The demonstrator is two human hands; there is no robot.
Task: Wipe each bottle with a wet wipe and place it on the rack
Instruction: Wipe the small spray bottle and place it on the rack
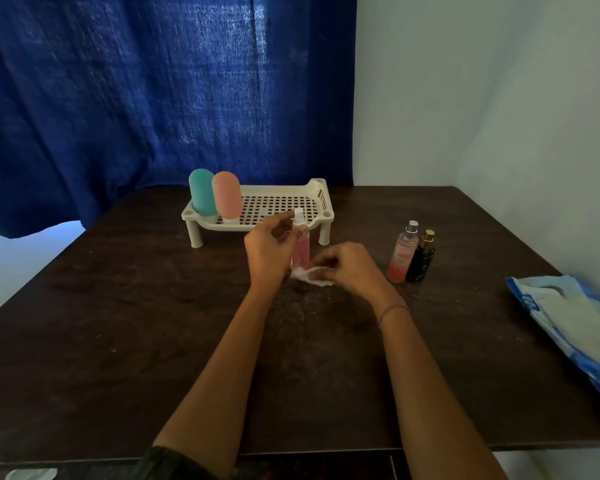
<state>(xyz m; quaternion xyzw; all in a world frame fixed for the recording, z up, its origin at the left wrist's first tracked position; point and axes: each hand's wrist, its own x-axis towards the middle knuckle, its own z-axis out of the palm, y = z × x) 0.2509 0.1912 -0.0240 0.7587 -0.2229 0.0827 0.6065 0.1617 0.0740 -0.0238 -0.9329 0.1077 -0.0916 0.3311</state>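
A blue curtain hangs behind a dark table. At the table's right edge lies a blue-and-white wipe pack. Toward the back stands a cream rack on short legs, with 2 rounded bottles at its left end: a teal bottle and, touching it, a salmon bottle.

In front of the rack, the left hand grips a slim pink bottle near its white cap and holds it upright, its base at the tabletop. The right hand, fingers curled, pinches a white wet wipe that lies crumpled against the foot of that bottle. The 2 hands are close together, with the bottle between them.

Right of the hands, 2 more bottles stand side by side on the table: a pink spray bottle and a black bottle with a gold cap. A thin thread band circles the right wrist.
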